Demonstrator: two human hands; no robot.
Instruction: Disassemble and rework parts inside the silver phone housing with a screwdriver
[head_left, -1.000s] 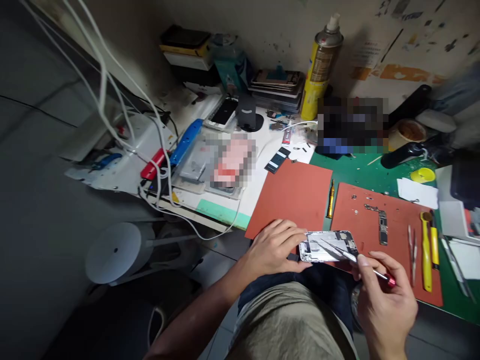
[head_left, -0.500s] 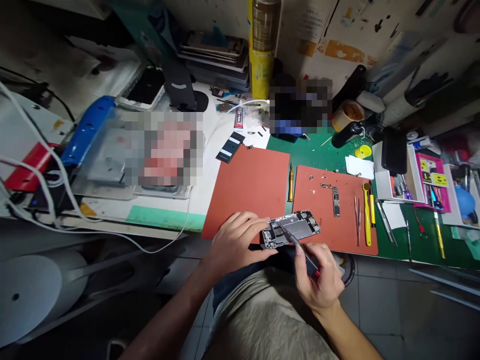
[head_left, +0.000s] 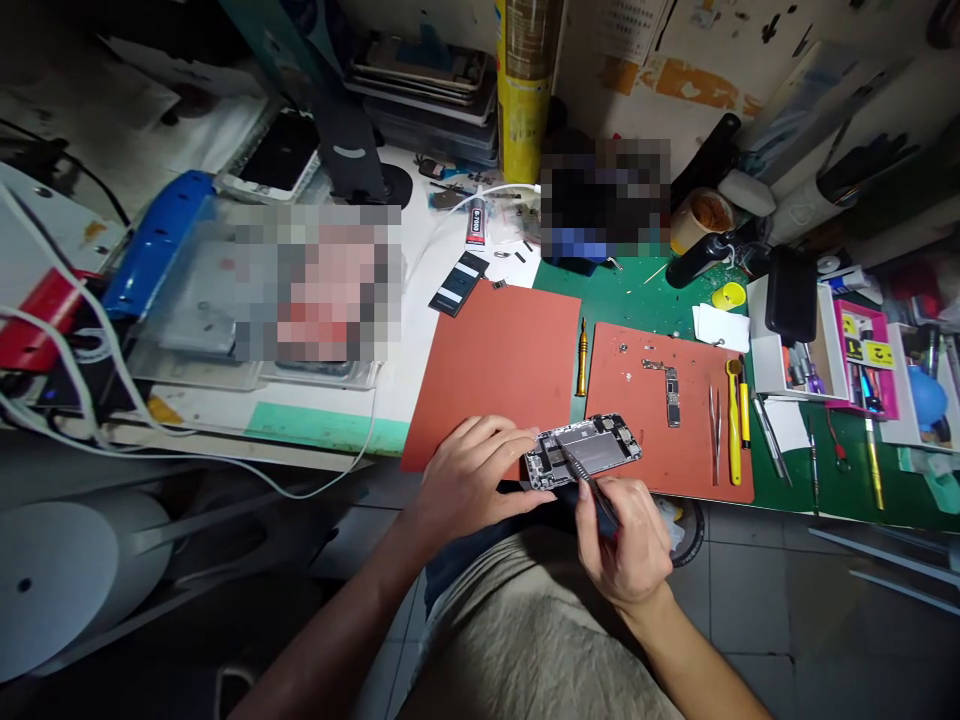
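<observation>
An opened phone housing point(head_left: 596, 450) lies near the table's front edge, over the inner edges of two red-brown mats. My left hand point(head_left: 472, 465) grips its left end between thumb and fingers. In my right hand point(head_left: 630, 535) is a slim metal tool point(head_left: 581, 474), its tip touching the inside of the housing on the left part. A small circuit board point(head_left: 672, 398) rests on the right mat point(head_left: 697, 450). The left mat point(head_left: 502, 360) is partly under my left hand.
A gold screwdriver point(head_left: 583, 358) lies between the mats. Tweezers point(head_left: 716, 435) and a yellow tool point(head_left: 734, 425) are on the right. Behind stand a yellow can point(head_left: 523, 120) and an open jar point(head_left: 701, 218). White cables point(head_left: 225, 462) hang at the left edge.
My right hand has moved slightly left and up with the metal tool. My left hand keeps its hold on the housing. The view has shifted a little.
</observation>
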